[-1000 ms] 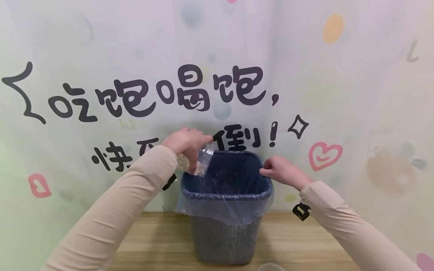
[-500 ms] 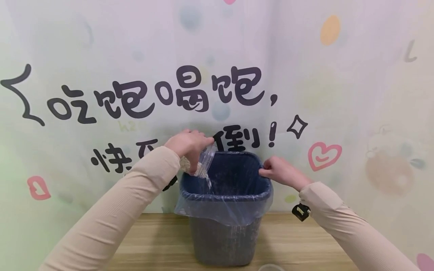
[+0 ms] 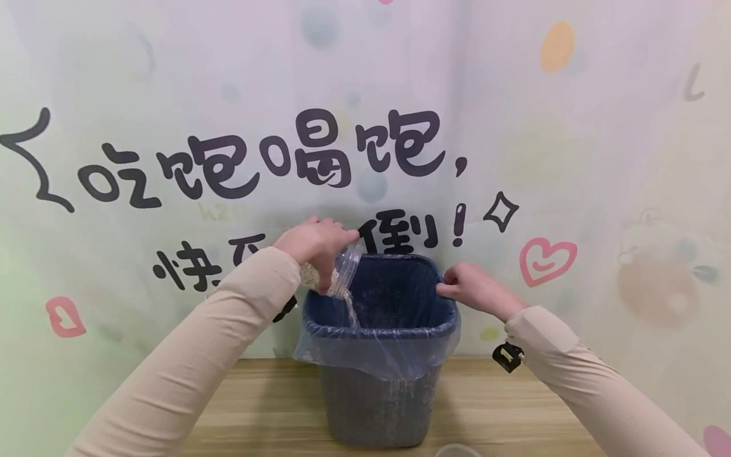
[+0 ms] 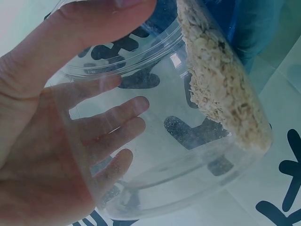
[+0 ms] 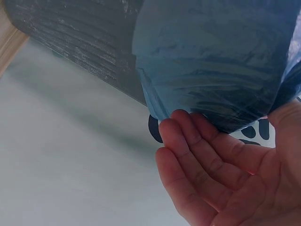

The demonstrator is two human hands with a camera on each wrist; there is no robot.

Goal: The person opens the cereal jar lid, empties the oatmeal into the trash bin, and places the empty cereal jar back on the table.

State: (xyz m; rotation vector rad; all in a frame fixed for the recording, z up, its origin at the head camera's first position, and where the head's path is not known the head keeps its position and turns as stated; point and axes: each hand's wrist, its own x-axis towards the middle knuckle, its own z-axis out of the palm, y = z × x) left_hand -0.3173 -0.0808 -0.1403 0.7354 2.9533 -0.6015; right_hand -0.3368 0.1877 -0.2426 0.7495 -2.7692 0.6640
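Note:
My left hand grips a clear jar tilted over the left side of a bin. In the left wrist view, pale flakes like rolled oats lie along the jar's lower wall, and the fingers wrap its far side. A thin stream of flakes falls from the mouth into the bin. The bin is dark blue-grey, with a translucent plastic liner folded over its rim. At the right rim, my right hand pinches the lined edge between thumb and fingers.
The bin stands upright on a wood-grain table, close to a printed backdrop with black lettering. A round translucent rim, like a lid, shows partly at the bottom edge, right of the bin.
The jar has tipped slightly further, and flakes that first stayed inside now pour out in a stream. The right hand has stayed on the rim.

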